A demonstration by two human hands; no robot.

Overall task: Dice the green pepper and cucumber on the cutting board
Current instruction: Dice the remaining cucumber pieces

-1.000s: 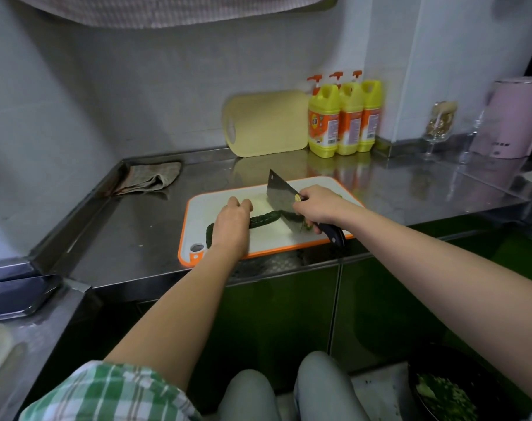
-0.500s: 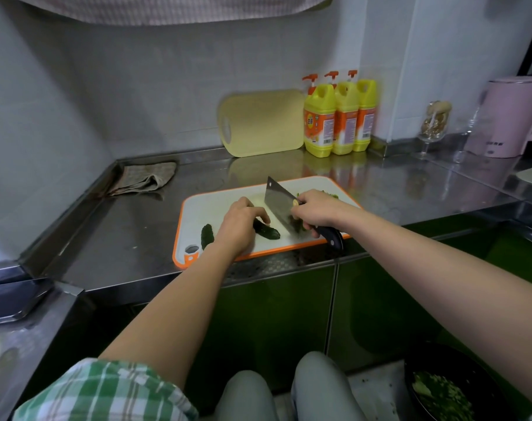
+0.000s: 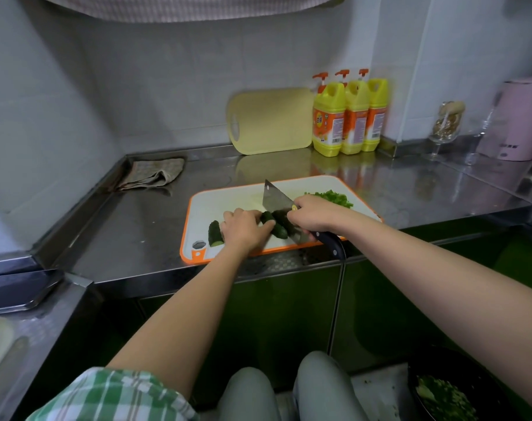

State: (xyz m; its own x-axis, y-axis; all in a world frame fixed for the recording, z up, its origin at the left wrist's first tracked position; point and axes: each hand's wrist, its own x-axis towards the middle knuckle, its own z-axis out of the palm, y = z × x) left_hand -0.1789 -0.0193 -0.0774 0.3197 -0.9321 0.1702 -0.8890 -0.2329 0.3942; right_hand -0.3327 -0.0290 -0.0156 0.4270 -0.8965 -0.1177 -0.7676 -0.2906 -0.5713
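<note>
A white cutting board (image 3: 228, 199) with an orange rim lies on the steel counter. My left hand (image 3: 243, 227) grips a dark green cucumber piece (image 3: 274, 225) near the board's front. A second cucumber piece (image 3: 215, 233) lies to the left of that hand, cut end facing me. My right hand (image 3: 315, 215) holds a cleaver (image 3: 275, 199) by its black handle, the blade standing on the board just right of the held cucumber. A heap of diced green pepper (image 3: 334, 198) sits at the board's far right, behind my right hand.
A folded cloth (image 3: 152, 174) lies at the back left. A yellow board (image 3: 271, 121) leans on the wall beside three yellow detergent bottles (image 3: 350, 117). A glass (image 3: 445, 126) and a pink appliance (image 3: 517, 120) stand at right. A dark bowl of chopped greens (image 3: 447, 399) sits on the floor.
The long cucumber is now in two pieces. My left hand has slid the right piece toward the blade, and the left piece stays behind near the board's corner.
</note>
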